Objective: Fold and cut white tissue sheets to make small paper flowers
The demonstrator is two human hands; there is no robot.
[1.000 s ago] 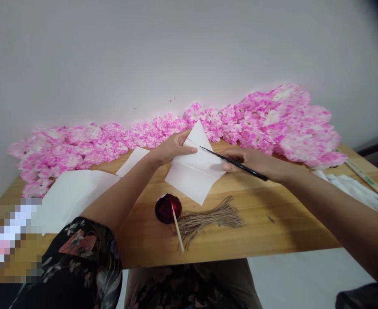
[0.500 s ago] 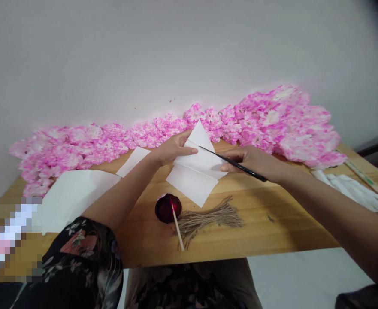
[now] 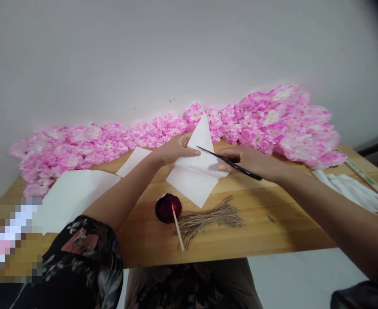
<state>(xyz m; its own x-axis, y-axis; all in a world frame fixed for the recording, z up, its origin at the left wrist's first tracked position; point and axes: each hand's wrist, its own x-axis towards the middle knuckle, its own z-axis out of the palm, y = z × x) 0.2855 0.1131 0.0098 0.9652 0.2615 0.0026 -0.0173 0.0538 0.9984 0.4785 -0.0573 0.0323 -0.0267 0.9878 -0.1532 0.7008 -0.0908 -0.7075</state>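
Note:
My left hand (image 3: 177, 149) pinches a folded sheet of white paper (image 3: 199, 165), its thumb lying on top and the other fingers mostly behind it. One pointed corner of the sheet sticks up toward the pink flowers. In my right hand (image 3: 243, 163) is a pair of black-handled scissors (image 3: 232, 163), held low across the paper with the tip close to my left thumb. Whether the blades are apart I cannot tell. Below the sheet stands a small bowl of dark red liquid (image 3: 166, 209) with a wooden stick (image 3: 178, 229) leaning in it.
A long row of pink and white paper flowers (image 3: 89, 143) lines the wall. A bundle of thin brown twigs (image 3: 213, 218) lies beside the bowl. White sheets (image 3: 79, 189) rest at left, with a smaller piece (image 3: 134, 161). White strips (image 3: 349, 191) and a ruler-like stick (image 3: 364, 176) are at right.
The paper's upper corner has risen and shifted slightly right. The scissors and my right hand have moved slightly left, and my left hand has barely moved.

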